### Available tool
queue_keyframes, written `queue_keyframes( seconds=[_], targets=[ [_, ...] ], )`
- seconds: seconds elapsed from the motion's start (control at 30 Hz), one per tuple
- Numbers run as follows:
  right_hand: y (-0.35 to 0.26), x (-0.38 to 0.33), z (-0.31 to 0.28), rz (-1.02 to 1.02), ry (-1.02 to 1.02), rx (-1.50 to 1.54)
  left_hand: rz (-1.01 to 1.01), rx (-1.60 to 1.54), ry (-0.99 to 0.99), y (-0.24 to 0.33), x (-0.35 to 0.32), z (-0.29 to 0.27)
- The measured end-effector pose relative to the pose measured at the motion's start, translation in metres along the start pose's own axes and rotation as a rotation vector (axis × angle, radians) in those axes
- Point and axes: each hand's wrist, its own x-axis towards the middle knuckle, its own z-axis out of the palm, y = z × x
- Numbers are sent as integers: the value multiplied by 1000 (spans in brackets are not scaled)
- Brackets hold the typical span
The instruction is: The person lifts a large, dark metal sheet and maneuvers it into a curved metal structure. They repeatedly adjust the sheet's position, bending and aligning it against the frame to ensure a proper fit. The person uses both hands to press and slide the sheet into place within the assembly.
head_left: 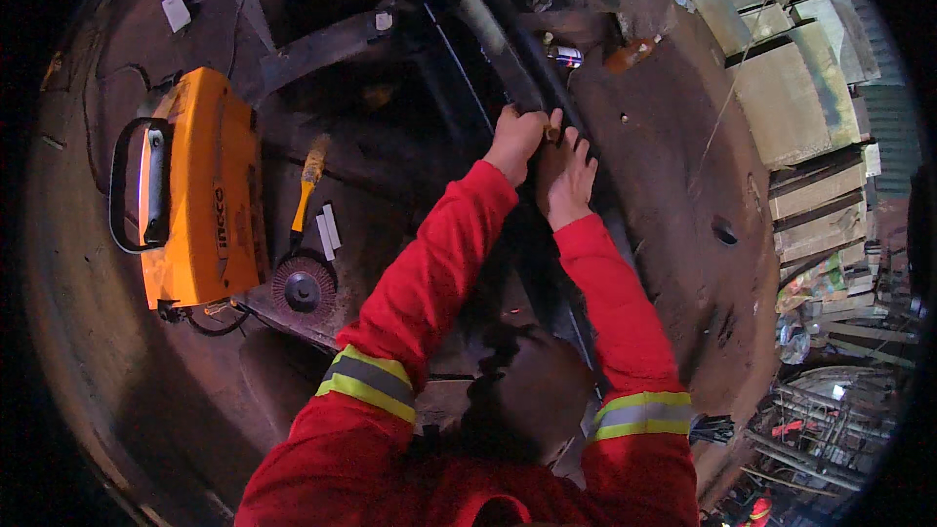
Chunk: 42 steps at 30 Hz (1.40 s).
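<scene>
Gripping small brown piece [552, 134], left hand [515, 141], identity unclear

Small object [552, 133] between hands too small to identify (brownish)

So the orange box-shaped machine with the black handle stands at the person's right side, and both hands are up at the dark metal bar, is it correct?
Not quite. In the head view the orange box-shaped machine with the black handle stands at the person's left side, not the right. The rest holds: the left hand and the right hand are both up at the dark metal bar.
</scene>
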Motion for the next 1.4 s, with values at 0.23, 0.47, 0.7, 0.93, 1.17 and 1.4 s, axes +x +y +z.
queue_keyframes(
  seconds=[0.23,0.47,0.7,0.93,1.17,1.4],
  targets=[
    [14,-19,6,-373,202,-236,-263,-64,-77,-25,10,-5],
    [7,-16,2,-398,260,-13,190,389,-48,-82,80,-30],
    [1,-9,5,-415,490,242,112,790,263,-88,115,-39],
    [26,-20,14,-396,472,283,-224,43,495,-42,37,10],
    [21,-17,14,-429,479,455,-104,-125,552,-39,30,4],
    [27,-18,-1,-382,383,481,-142,173,315,-51,57,-11]
  ],
)
